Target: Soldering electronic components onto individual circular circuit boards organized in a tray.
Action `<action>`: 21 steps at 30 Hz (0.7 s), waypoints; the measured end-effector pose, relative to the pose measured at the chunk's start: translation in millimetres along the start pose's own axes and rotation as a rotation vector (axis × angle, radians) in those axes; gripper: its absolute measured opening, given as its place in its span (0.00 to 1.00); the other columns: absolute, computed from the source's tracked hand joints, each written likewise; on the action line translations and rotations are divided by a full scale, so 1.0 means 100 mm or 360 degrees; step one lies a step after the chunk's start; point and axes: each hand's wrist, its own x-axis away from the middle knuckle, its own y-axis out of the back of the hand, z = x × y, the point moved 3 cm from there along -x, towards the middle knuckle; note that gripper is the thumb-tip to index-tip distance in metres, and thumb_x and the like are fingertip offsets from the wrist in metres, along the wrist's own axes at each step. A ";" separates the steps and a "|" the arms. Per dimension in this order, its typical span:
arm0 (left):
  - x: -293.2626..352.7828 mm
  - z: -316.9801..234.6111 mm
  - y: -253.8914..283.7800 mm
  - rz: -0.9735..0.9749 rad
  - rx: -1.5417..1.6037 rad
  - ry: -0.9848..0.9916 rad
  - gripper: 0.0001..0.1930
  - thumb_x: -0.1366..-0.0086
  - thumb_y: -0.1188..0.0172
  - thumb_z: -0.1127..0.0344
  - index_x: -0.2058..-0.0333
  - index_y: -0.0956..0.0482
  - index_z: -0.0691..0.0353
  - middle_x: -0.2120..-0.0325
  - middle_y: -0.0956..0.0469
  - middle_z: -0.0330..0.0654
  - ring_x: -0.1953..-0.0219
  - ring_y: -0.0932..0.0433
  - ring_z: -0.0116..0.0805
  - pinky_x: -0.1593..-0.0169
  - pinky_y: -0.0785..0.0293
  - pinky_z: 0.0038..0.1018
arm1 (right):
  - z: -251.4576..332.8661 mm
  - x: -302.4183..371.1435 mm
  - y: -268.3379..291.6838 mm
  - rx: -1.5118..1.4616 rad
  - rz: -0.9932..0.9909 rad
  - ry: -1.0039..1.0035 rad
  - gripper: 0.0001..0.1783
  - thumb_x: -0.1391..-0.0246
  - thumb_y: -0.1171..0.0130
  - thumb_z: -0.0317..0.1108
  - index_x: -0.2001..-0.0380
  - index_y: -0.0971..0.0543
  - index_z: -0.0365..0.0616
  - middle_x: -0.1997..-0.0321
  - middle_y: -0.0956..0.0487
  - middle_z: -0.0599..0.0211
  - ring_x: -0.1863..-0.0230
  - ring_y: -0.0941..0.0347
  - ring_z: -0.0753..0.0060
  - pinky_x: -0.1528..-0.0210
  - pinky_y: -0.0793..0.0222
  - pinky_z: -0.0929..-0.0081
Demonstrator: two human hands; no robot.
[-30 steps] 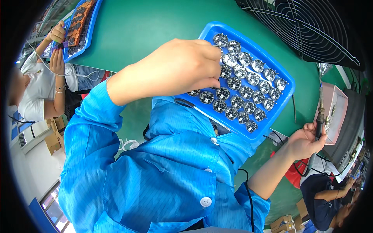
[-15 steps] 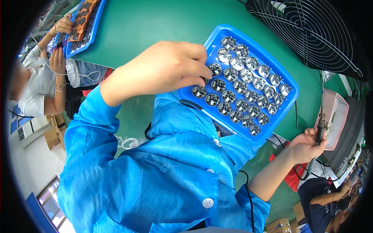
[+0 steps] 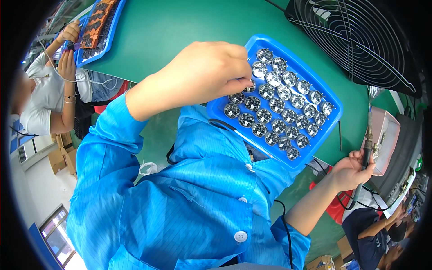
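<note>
A blue tray (image 3: pixel 330 135) lies at the table's near edge. Rows of small round silvery parts (image 3: pixel 276 105) with dark squares and short pins fill it. My left hand (image 3: pixel 209 72) reaches over the tray's left side, fingers pinched together at one round part (image 3: pixel 250 86), which they partly cover. Whether anything is gripped in that pinch is hidden. On the right, my right hand (image 3: pixel 353 171) is wrapped around a soldering iron (image 3: pixel 368 148), its tip end pointing up and away, beside a pale pink box (image 3: pixel 388 139).
A black fan with a wire guard (image 3: pixel 351 42) stands at the far right of the green table (image 3: pixel 189 22). At the far left a co-worker's hands (image 3: pixel 68 63) work beside another blue tray with orange holders (image 3: pixel 96 22). Dark cables hang near my right arm.
My left hand has shifted slightly right and up, from one round part to its neighbour, uncovering the first. My right hand and the soldering iron have barely moved.
</note>
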 end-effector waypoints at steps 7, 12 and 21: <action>-0.13 0.05 -0.03 -0.0090 -0.0006 -0.0099 0.08 0.39 0.30 0.65 0.61 0.14 0.55 0.66 0.22 0.39 0.64 0.19 0.41 0.62 0.21 0.36 | -0.01 0.00 0.02 -0.0010 0.0000 0.0006 0.27 0.28 0.57 0.46 0.55 0.20 0.31 0.67 0.19 0.51 0.70 0.28 0.66 0.67 0.33 0.71; -0.24 0.12 -0.08 -0.0097 -0.0102 -0.0086 0.06 0.38 0.31 0.65 0.63 0.15 0.56 0.65 0.22 0.38 0.63 0.19 0.41 0.61 0.21 0.36 | -0.01 0.01 0.01 -0.0013 0.0039 0.0028 0.27 0.28 0.57 0.47 0.54 0.21 0.30 0.66 0.19 0.51 0.70 0.28 0.66 0.67 0.33 0.71; -0.51 0.10 -0.14 -0.0189 -0.0030 -0.0122 0.05 0.37 0.32 0.63 0.65 0.15 0.56 0.67 0.22 0.37 0.64 0.19 0.41 0.62 0.22 0.36 | 0.00 0.02 0.00 0.0014 0.0029 0.0030 0.28 0.28 0.59 0.48 0.55 0.20 0.31 0.66 0.19 0.52 0.70 0.27 0.67 0.67 0.33 0.71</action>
